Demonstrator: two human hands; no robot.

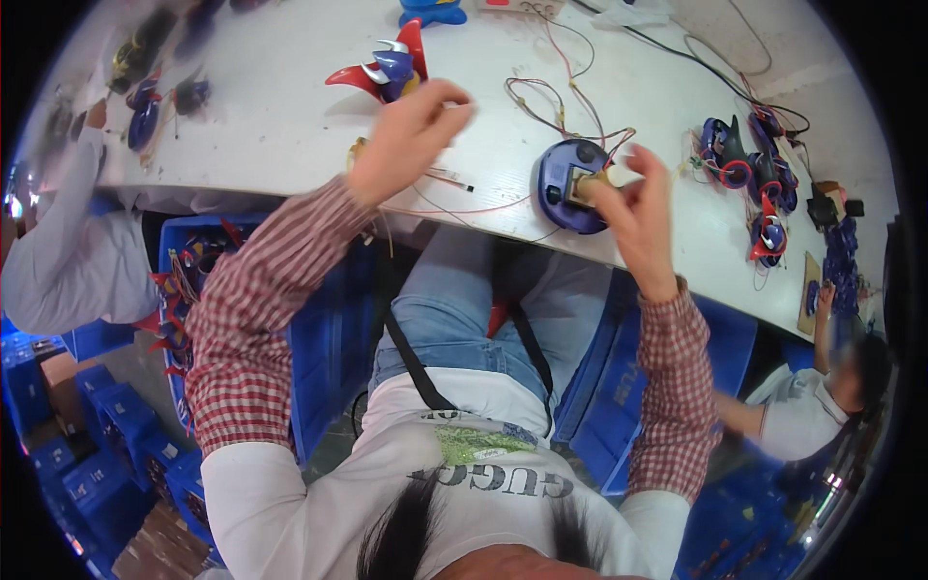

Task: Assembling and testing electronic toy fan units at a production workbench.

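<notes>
A round purple toy base lies on the white table with a small square part in its middle. My right hand reaches over this base, fingers bent together at the square part; a pale bit shows between them, too small to name. Red and dark wires run from the base toward the back. To the left, a purple toy figure with white horns and red wing-like pieces stands on the table. My left hand is closed just in front of it and covers its lower part. What those curled fingers hold, if anything, is hidden.
Several wired purple toy parts lie at the right, and more sit at the far left. A blue object is at the back. Blue bins flank my legs below the table edge. One person works at the right, another at the left.
</notes>
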